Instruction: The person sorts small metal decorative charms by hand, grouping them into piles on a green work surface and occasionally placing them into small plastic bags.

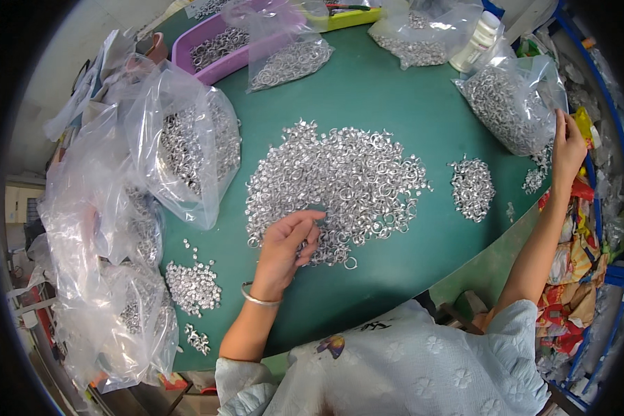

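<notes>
A wide heap of small silvery metal rings [340, 173] covers the middle of the green table. My left hand [290, 239], with a bangle on its wrist, hovers at the heap's near edge. Its fingers are curled in, and what they hold, if anything, is hidden. Far to the right, my right hand [570, 149] has its fingers closed at the edge of a clear plastic bag [509, 104] full of metal pieces. Below that bag lies a small scatter of pieces [536, 177]. A separate oval pile of pieces [473, 188] sits between the heap and my right hand.
Large clear bags of metal parts [187, 145] crowd the left side. Two smaller piles [193, 286] [197, 340] lie nearby. At the back stand a purple tray [187, 55], a filled bag [291, 62], a yellow-green tray [350, 19], another bag [412, 48] and a white bottle [477, 43].
</notes>
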Action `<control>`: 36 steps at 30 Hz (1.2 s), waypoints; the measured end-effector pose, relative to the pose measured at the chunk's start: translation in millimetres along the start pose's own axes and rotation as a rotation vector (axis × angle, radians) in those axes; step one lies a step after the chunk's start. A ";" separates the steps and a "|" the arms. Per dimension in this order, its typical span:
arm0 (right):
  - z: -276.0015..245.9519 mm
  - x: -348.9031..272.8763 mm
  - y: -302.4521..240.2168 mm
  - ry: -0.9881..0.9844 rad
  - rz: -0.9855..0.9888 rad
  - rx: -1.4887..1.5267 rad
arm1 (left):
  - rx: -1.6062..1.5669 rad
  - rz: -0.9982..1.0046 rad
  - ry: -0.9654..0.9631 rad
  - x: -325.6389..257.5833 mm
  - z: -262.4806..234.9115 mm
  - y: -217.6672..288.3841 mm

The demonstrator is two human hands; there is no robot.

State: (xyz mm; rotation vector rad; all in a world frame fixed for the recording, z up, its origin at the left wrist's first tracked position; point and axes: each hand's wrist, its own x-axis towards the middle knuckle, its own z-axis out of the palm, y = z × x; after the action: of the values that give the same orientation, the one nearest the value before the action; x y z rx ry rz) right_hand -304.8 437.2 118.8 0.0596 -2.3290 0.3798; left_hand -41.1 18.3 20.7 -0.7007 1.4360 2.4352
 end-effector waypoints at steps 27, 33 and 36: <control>14.7 -185.7 -169.7 -0.991 -0.337 0.549 | 1.526 0.557 0.194 16.1 28.0 -10.6; 31.8 -200.8 -181.3 -0.886 -0.477 0.230 | 1.752 0.590 -0.031 19.1 34.3 -22.3; 21.3 -208.9 -176.9 -0.908 -0.498 0.372 | 1.670 0.597 -0.052 13.4 29.0 -13.6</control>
State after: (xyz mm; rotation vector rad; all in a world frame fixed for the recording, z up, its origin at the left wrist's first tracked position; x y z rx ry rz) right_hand -143.7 247.3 2.9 1.1832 -2.9303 0.6051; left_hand -55.1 49.6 15.3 0.2423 2.9864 0.6201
